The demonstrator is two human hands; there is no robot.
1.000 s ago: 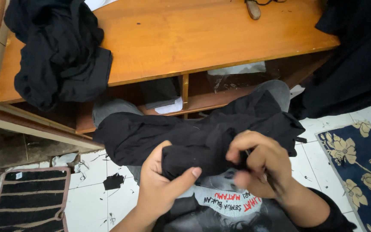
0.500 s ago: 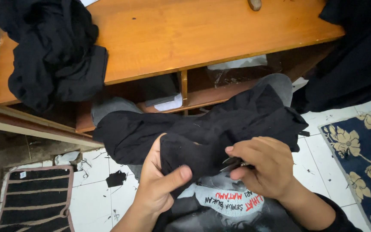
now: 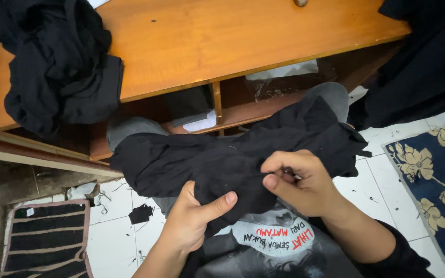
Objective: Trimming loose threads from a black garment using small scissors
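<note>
Across my lap, the black garment (image 3: 222, 159) lies bunched; my left hand (image 3: 194, 219) fingers clench its lower edge, my right hand (image 3: 302, 183) fingers pinch it at three o'clock.

A black garment (image 3: 233, 154) lies bunched across the person's lap; the left hand (image 3: 194, 219) grips its lower edge from beneath, thumb pressed on top; the right hand (image 3: 300, 183) pinches the cloth just beside it, fingers curled tight; ahead stands a low wooden table (image 3: 222, 41) with a heap of black clothes (image 3: 52, 62) on its left end; a striped mat (image 3: 45, 239) and a floral rug (image 3: 436, 180) lie on the white tiled floor (image 3: 382, 185).
</note>
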